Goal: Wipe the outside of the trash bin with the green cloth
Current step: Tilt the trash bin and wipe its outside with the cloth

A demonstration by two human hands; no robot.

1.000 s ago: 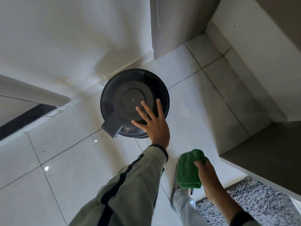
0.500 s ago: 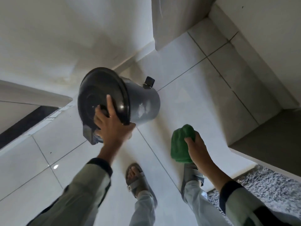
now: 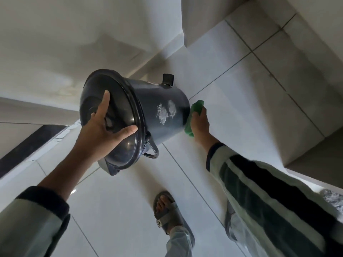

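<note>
The dark grey trash bin (image 3: pixel 161 108) is tipped over toward me, its lid facing the camera and its base pointing away. White smears mark its side wall. My left hand (image 3: pixel 101 130) grips the lid's rim, fingers spread across the lid top. My right hand (image 3: pixel 200 125) holds the green cloth (image 3: pixel 193 115) bunched against the bin's lower side near the base. A foot pedal sticks out below the lid and a wire handle hangs at the side.
White floor tiles (image 3: pixel 130 210) lie below. My sandalled feet (image 3: pixel 167 212) stand close under the bin. A wall with a skirting runs behind the bin, a wall corner (image 3: pixel 200 25) juts out at the top, and a grey rug (image 3: pixel 334 199) shows at the right edge.
My left hand tipped the bin from upright onto its side and lifted the lid end. My right hand carried the green cloth up from near my foot to the bin's side.
</note>
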